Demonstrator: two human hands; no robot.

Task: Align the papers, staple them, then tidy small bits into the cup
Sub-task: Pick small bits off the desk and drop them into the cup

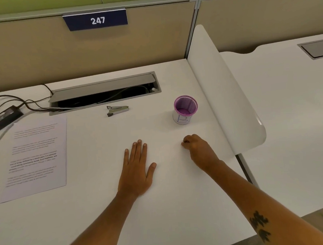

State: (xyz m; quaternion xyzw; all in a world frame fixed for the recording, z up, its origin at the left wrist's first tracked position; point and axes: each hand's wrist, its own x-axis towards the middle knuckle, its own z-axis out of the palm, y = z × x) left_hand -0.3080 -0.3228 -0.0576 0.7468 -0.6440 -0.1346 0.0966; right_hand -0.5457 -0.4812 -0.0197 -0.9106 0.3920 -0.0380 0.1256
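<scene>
- Head view: the left hand [136, 167] lies palm down on the white tabletop [98, 211], fingers [139, 148] spread flat and holding nothing.
- The right hand [199, 149] rests on the tabletop near the cup, its fingers curled into a pinch; whether they grip anything is too small to tell.
- The purple mesh cup [185, 109] stands upright beyond the right hand, near the white divider [225, 99].
- The stapler [117, 110] lies just in front of the open cable tray [106, 92].
- The printed papers [35, 158] lie flat at the left, well apart from both hands, beside a black power adapter [2, 118].
</scene>
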